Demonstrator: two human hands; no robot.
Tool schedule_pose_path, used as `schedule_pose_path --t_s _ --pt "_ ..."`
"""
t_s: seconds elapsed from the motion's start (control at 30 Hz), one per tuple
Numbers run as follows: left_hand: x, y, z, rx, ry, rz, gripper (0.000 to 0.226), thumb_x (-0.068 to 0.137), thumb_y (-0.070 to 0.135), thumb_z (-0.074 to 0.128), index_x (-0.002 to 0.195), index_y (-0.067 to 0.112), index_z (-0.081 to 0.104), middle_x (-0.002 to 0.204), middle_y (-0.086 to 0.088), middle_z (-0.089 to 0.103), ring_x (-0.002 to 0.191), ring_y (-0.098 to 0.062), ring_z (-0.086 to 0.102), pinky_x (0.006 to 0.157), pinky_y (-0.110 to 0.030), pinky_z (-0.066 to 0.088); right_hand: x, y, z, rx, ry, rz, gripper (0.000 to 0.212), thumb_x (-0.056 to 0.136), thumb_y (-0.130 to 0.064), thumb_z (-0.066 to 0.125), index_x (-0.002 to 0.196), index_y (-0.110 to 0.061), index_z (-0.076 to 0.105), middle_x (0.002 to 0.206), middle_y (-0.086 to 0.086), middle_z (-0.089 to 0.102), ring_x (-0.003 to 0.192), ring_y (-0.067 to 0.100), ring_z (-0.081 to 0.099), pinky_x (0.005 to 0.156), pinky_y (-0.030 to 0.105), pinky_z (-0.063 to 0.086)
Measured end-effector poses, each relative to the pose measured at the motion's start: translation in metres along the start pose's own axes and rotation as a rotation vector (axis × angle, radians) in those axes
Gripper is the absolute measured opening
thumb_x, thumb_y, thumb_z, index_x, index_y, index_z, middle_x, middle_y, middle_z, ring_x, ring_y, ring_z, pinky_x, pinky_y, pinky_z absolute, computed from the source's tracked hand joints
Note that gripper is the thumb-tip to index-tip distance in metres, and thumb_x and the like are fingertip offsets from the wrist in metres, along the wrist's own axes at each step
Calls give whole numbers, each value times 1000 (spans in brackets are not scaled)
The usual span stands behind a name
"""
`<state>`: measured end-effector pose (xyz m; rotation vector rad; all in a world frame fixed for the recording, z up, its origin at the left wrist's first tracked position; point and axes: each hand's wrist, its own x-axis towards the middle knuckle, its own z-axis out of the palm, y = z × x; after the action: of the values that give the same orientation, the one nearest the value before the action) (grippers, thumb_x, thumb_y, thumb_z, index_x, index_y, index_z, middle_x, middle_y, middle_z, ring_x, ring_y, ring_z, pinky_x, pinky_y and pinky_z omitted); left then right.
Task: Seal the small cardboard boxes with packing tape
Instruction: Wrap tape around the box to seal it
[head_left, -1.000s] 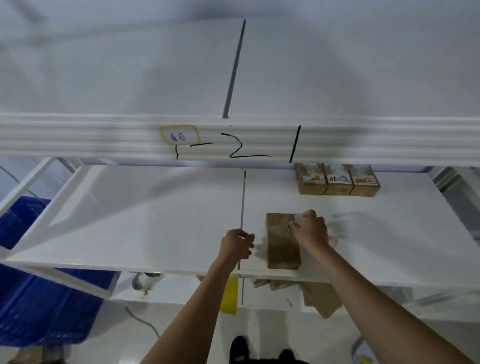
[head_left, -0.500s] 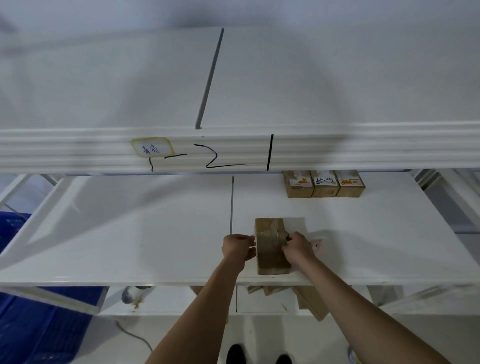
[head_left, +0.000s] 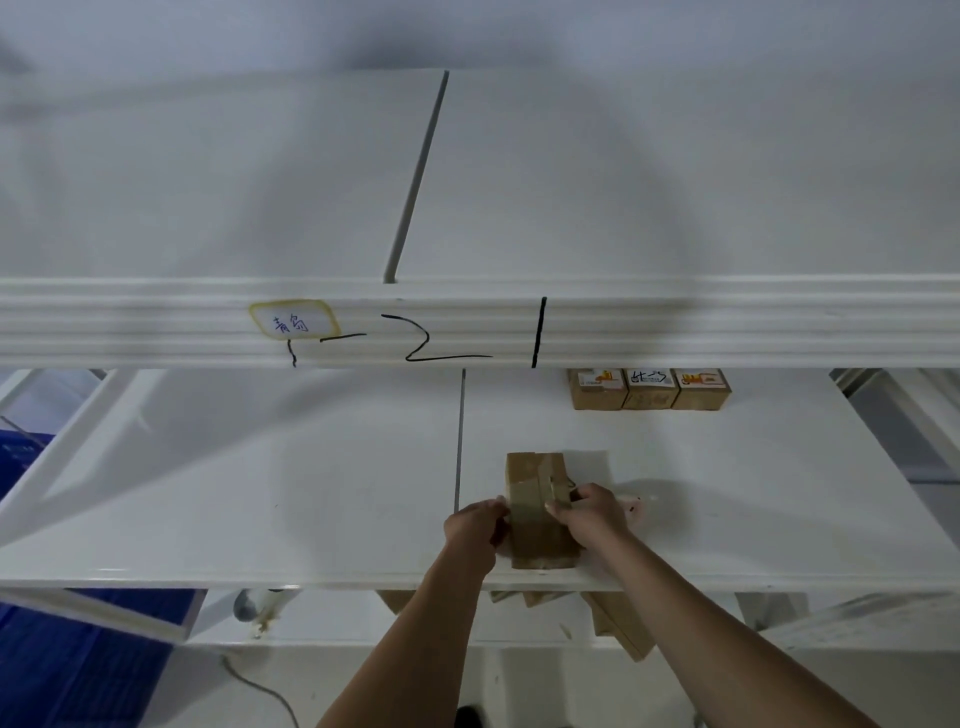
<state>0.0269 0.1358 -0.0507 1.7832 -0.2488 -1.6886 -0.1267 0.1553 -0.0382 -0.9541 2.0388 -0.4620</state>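
I look down on a broad, smooth white shelf (head_left: 260, 493), glossy and flat, split by a thin dark seam running away from me, with a ribbed white beam (head_left: 727, 322) of the level above crossing the view; that beam carries a small yellow-edged paper label (head_left: 294, 320) with blue handwriting and black marker strokes beside it. At the lower left a dark blue ribbed plastic crate (head_left: 78, 670) shows beneath the shelf. Far back on the right of the shelf, three small brown cardboard boxes with printed stickers (head_left: 649, 388) stand in a touching row, well apart from my work. Near the front edge, just right of the seam, lies the oblong brown cardboard box (head_left: 537, 499), matte on its bare card and shiny where a clear band of packing tape (head_left: 527, 491) wraps across its middle; more tape seems to run lengthwise along its top. My left hand (head_left: 475, 527) is curled against the box's left side, fingers bent and pressed to the taped band. My right hand (head_left: 592, 514) grips the right side, thumb on the top edge and fingers folded; I cannot tell whether it pinches a loose tape end. Both hands clasp the box between them.
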Motion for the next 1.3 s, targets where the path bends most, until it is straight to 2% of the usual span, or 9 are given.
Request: schedule_pose_path --t_s 0.23,0.37,0.5,0.67,0.73,0.87,1.07,1.17,1.3 --pt "-10 -14 7 9 70 142 6 91 11 72 90 5 70 85 -11 69 75 -22 62 56 -25 47 0 1 3 -2 19 -4 34 88 -40 75 108 -16 61 105 3 67 100 24 63 92 42 53" --pt "-7 -13 3 121 109 164 22 92 -5 56 92 13 70 89 -12 69 76 -22 63 57 -26 53 0 0 0 7 4 -4 32 89 -37 75 106 -15 60 105 4 67 103 25 63 91 38 51" --pt "-12 -9 4 248 184 356 16 96 8 60 100 15 74 94 -7 72 79 -21 69 74 -30 60 0 -3 -1 -9 -7 -2 29 90 -37 74 102 -17 57 100 2 63 103 25 62 88 36 50" --pt "-31 -8 13 500 170 596 24 97 10 59 77 17 69 73 4 66 60 -4 57 53 -5 38 1 -4 -2 -73 21 -17 20 93 -24 68 106 -10 64 94 2 63 88 21 60 72 33 51" --pt "-30 -9 14 571 186 609 30 96 6 58 70 19 64 69 3 64 57 -5 54 51 -7 38 0 -5 -2 -94 37 -25 16 93 -18 66 106 -9 64 93 3 63 84 20 58 66 30 46" --pt "-24 -3 14 643 183 581 28 95 3 56 71 10 69 70 -4 67 55 -8 55 47 -11 38 -2 -6 2 -117 75 -32 11 95 -14 61 106 -10 63 100 5 66 88 21 59 74 33 50" --pt "-24 -5 12 812 159 560 39 100 9 49 61 9 54 58 -1 49 50 -9 43 47 -7 26 -6 -4 6 -182 115 -70 14 97 -6 55 109 -9 62 100 3 64 86 19 55 55 24 35" --pt "-22 -8 9 817 135 527 41 103 16 48 63 8 55 58 -2 50 52 -12 46 53 -11 37 -6 -2 5 -175 101 -67 16 97 -5 55 110 -9 64 95 3 63 84 19 56 52 23 32" --pt "-32 0 10 813 77 453 39 105 31 47 86 2 65 70 -4 58 62 -16 55 59 -26 47 -9 -6 2 -93 69 -23 19 96 -11 60 115 -11 63 105 7 67 93 23 63 60 27 43"
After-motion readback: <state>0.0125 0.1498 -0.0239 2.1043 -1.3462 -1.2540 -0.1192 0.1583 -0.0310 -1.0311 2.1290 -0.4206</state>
